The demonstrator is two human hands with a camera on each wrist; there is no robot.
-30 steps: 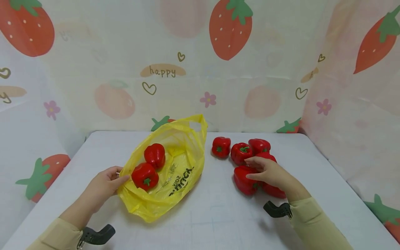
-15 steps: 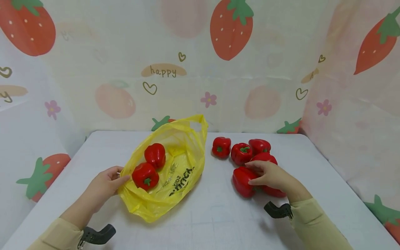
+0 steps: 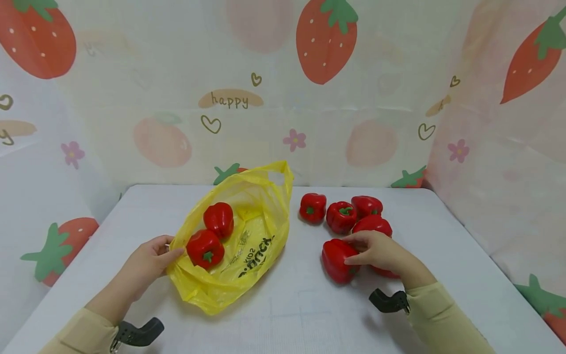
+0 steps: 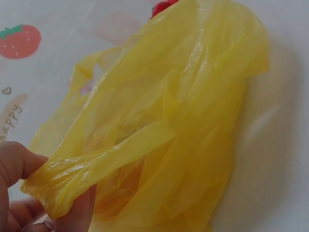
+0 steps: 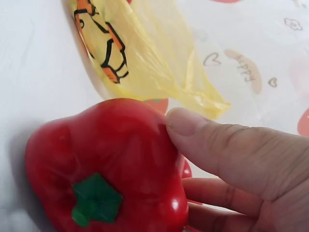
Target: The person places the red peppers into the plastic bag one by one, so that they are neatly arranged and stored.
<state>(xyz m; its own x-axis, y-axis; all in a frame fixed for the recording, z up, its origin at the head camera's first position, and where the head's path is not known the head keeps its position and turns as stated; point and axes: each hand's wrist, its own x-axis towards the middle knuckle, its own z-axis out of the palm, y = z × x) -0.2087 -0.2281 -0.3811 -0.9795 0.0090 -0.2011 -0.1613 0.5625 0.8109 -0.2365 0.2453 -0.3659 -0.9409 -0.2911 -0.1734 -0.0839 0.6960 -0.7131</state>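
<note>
My left hand [image 3: 152,260] pinches the left edge of a yellow plastic bag [image 3: 265,221]; in the left wrist view the bag's gathered plastic [image 4: 72,188] sits between thumb and fingers. Inside the bag lie two red bell peppers, one [image 3: 218,220] behind the other [image 3: 205,249]. On the right, my right hand [image 3: 380,253] grips a red bell pepper [image 3: 337,261] by its side. Close up in the right wrist view, the thumb [image 5: 188,125] presses on this pepper [image 5: 111,145], whose green stem faces the camera.
Several more red bell peppers stand behind the right hand, among them one [image 3: 313,208] at the back and one [image 3: 373,225] just past the fingers. Another is mostly hidden under that hand. A printed curtain [image 3: 274,137] rises behind the white table [image 3: 287,324].
My right hand has drawn its bell pepper a little left and toward me, away from the other peppers. The left hand and the bag have stayed put.
</note>
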